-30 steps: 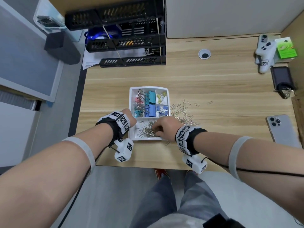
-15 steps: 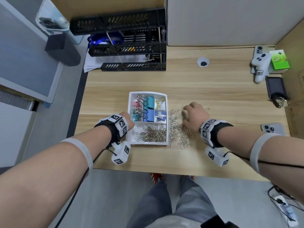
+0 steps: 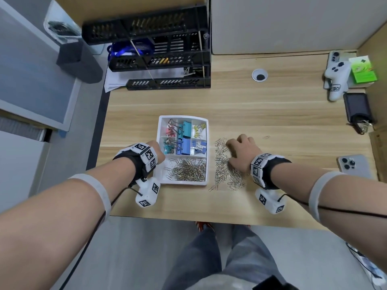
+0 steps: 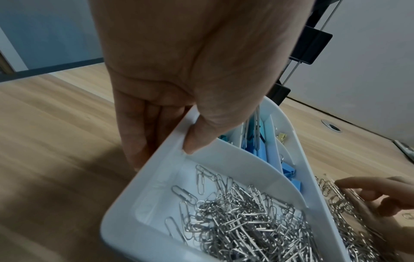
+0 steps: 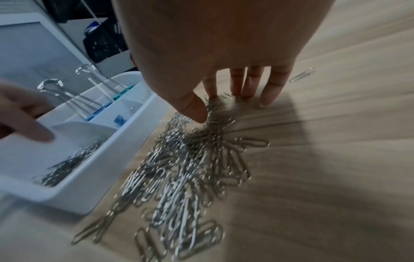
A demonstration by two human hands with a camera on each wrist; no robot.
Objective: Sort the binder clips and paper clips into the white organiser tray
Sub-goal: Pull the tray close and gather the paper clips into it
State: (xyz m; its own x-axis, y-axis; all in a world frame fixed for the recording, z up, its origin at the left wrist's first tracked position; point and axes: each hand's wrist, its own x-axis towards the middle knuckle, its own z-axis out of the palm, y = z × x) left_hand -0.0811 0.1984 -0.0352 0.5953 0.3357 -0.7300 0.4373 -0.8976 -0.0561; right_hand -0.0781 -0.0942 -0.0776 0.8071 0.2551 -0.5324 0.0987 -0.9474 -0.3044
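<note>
Many silver paper clips (image 3: pixel 227 168) lie in a heap on the wooden desk (image 3: pixel 272 126), just right of the white organiser tray (image 3: pixel 206 151). My right hand (image 3: pixel 240 152) rests on this heap, its fingers (image 5: pixel 274 85) nearly straight and spread, the thumb touching clips. My left hand (image 3: pixel 158 152) grips the tray's left rim, thumb (image 4: pixel 201 136) over the edge. Binder clips (image 3: pixel 184 137) fill the far compartments; more paper clips fill the near one.
</note>
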